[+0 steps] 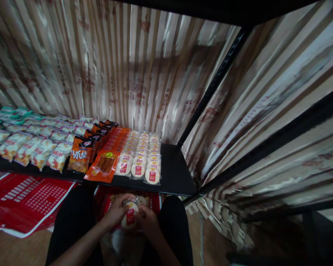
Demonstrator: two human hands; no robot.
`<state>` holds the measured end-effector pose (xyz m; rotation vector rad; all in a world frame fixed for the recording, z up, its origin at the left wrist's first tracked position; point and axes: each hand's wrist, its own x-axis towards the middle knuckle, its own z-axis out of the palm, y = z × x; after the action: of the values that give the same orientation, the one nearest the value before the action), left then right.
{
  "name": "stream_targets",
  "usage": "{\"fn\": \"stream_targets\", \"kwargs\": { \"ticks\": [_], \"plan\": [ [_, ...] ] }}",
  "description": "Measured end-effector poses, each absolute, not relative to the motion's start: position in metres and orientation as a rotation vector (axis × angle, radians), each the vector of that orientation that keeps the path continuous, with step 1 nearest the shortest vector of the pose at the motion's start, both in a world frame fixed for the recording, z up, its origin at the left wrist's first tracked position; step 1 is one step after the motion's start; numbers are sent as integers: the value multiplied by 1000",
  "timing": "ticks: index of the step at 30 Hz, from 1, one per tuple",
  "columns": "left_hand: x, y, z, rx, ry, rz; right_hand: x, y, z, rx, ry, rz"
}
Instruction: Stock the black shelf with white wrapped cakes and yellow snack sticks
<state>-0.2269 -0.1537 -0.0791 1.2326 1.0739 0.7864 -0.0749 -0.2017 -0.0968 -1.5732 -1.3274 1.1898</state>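
Seated before a black shelf point(177, 171), a person is gripping a wrapped round cracker point(130, 218) between the knees, fingers point(127, 197) of the left hand point(116, 213) and right hand point(150, 222) closing on its edges near a red basket point(159, 203). Matching crackers point(138, 170) are lying in three rows above, beside orange snack packets point(104, 166).

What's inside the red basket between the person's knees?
Some pale wrapped rounds show inside the red basket; the rest is covered by the left hand, right hand, held round packet and shelf.
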Motion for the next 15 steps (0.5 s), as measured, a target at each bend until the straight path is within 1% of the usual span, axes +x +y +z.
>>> {"fn": "stream_targets", "kwargs": {
  "ticks": [3,7,15],
  "plan": [
    [-227,-150,-79,1285,1084,796,-78,-198,-99,-1482,-1221,1331],
    [-230,-144,-74,1414,1118,840,-84,-189,-93,-1364,-1116,1382],
    [-239,-139,-58,1787,1379,975,-93,-169,-75,-1470,-1205,1216]
  ]
}}
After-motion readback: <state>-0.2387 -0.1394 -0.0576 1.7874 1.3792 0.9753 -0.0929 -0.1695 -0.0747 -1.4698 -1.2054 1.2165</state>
